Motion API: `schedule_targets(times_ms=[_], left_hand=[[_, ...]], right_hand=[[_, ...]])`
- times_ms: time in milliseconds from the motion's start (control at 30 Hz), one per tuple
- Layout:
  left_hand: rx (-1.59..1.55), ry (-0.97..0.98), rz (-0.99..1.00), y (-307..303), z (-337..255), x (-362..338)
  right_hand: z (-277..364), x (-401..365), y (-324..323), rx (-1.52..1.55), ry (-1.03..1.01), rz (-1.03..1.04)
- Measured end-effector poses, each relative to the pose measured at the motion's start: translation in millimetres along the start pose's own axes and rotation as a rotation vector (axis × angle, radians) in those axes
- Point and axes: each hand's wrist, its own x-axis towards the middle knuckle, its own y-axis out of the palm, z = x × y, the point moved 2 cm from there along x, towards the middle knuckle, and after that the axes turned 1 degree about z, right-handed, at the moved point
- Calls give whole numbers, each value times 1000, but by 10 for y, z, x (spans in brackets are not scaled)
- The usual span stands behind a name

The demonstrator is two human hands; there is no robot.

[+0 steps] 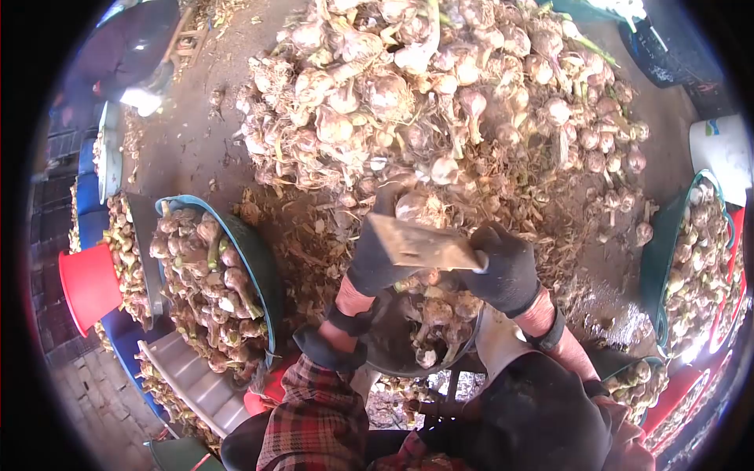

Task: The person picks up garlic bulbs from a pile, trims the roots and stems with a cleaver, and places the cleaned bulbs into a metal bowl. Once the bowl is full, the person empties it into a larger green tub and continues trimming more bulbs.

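My right hand, in a dark glove, is closed on one end of a flat, brown, wooden-looking piece. My left hand, also gloved, is beside the piece's other end, and the piece covers most of its fingers. Just beyond the piece is a garlic bulb, roots showing, which my left hand seems to grip; motion blurs this spot. Below both hands, close to my lap, a dark bucket holds several garlic bulbs. Ahead lies a large heap of garlic with dry stems.
A green tub full of garlic stands at my left, near a red bucket and a grey crate. At right is another filled green tub, with a white bucket behind it. Loose trimmings litter the surface.
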Motion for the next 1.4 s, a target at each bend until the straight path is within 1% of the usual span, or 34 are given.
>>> schedule_targets(times_ms=[33, 100, 133, 167, 233, 267, 300, 367, 400, 433, 500, 533, 567, 600, 633, 667, 700, 733, 767, 800, 833, 900, 933, 967, 1033, 1067, 1100, 1167, 1200, 1233, 1300, 1333, 1367, 1400], left_hand=[[-391, -259, 47, 8, 42, -51], [-2, 37, -1, 43, -42, -101], [-132, -103, 55, -34, 348, -238], [-135, -110, 57, -18, 409, -298], [-314, -80, 53, 21, 470, -368], [-99, 134, -47, 129, -46, -168], [-103, 127, -46, 109, 64, -184], [421, 447, 117, 91, 260, -246], [-161, -126, 50, 102, 406, -298], [-162, -129, 51, 120, 372, -266], [678, 457, 102, 169, 114, -201], [483, 224, 133, 148, 92, -215], [482, 225, 138, 197, -53, -215], [361, 219, 109, 250, -247, -228], [244, 195, 84, 244, -369, -303], [219, 205, 86, 206, -389, -288], [229, 216, 44, 167, -382, -229], [164, 114, 41, 155, -336, -185], [95, 12, 60, 161, -262, -142], [102, -65, 46, 115, -33, -144], [253, 124, -2, 133, -244, -102], [733, 406, 58, 100, -58, -185], [988, 660, 328, 61, -130, -161], [990, 661, 327, 113, -183, -176], [9, 37, 65, 181, -302, -198], [259, 91, 34, 174, -259, -212], [261, 93, 32, 165, -218, -209], [101, -22, -177, 121, -136, -212], [-145, -39, -186, 25, 6, -198], [-363, -134, -239, -36, 29, -206], [-843, -86, -327, 9, 45, -273], [-915, -97, -386, 10, 130, -317], [-917, -95, -386, 19, 205, -320], [-963, -72, -327, 57, 275, -312]], right_hand=[[39, 4, -15, 1, 11, 4], [116, 62, -87, -52, 24, 2], [96, 57, -90, -47, 4, 16], [86, 55, -84, -47, 10, 21], [71, 54, -68, -78, 15, 52], [33, 43, -36, -92, 4, 61], [-11, 29, 1, -92, 9, 66], [-106, 15, 78, -72, 28, 29], [-154, -5, 114, -64, -6, 16], [-207, -8, 157, -63, -3, 18], [-277, -21, 229, -46, -106, -38], [-332, -48, 249, 42, -106, -34], [-623, -93, 349, 40, -102, -38], [-1083, -148, 529, -148, 122, 44], [-1277, -267, 688, -323, 355, 140], [-1070, -343, 561, -219, 412, 75], [-924, -290, 343, -123, 438, -4], [-816, -264, 289, -158, 414, -26], [-636, -206, 204, -103, 308, -92], [-500, -136, 143, -108, 158, -66], [-359, -133, 113, -107, 15, -25], [-148, -122, 124, 41, 20, -32], [-119, -119, 128, -8, 38, 5], [-176, -127, 160, -8, 36, 5], [-485, -192, 353, -156, 185, 78], [-642, -178, 432, -257, 340, 102], [-736, -251, 428, -237, 359, 55], [-644, -277, 349, 54, 512, -35], [-528, -281, 324, 55, 525, -30], [-397, -195, 303, 158, 505, -72], [-188, -66, 305, 307, 431, -142], [-140, -22, 330, 264, 356, -168], [-110, 31, 346, 222, 276, -195], [-94, 70, 350, 222, 274, -196]])
